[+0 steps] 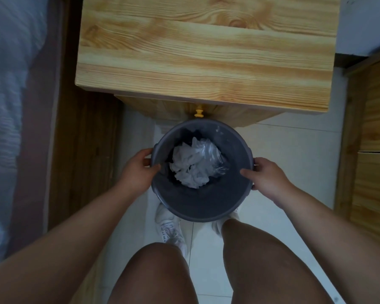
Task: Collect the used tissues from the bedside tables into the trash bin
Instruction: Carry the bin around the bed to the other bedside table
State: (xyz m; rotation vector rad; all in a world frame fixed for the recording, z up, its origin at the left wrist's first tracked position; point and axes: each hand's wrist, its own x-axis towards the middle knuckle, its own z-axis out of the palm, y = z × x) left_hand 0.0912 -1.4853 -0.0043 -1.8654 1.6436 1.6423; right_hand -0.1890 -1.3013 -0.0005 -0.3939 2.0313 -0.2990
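Note:
A round grey trash bin (198, 205) is in front of my knees, just below the bedside table's front edge. Both hands grip its rim: my left hand (139, 170) on the left side with the thumb inside, my right hand (266, 178) on the right side with the thumb inside. Crumpled white tissues (191, 170) lie at the bottom of the bin, beside a piece of clear plastic (211, 152). The light pine bedside table (206, 53) fills the upper middle, and its top shows bare wood with no tissue on it.
A yellow drawer knob (199, 112) sticks out of the table's front right above the bin. A bed with pale bedding (7, 106) and a dark wooden frame (81, 139) runs along the left. Pine furniture (373, 150) stands at the right. My white shoes (169, 227) rest on white floor tiles.

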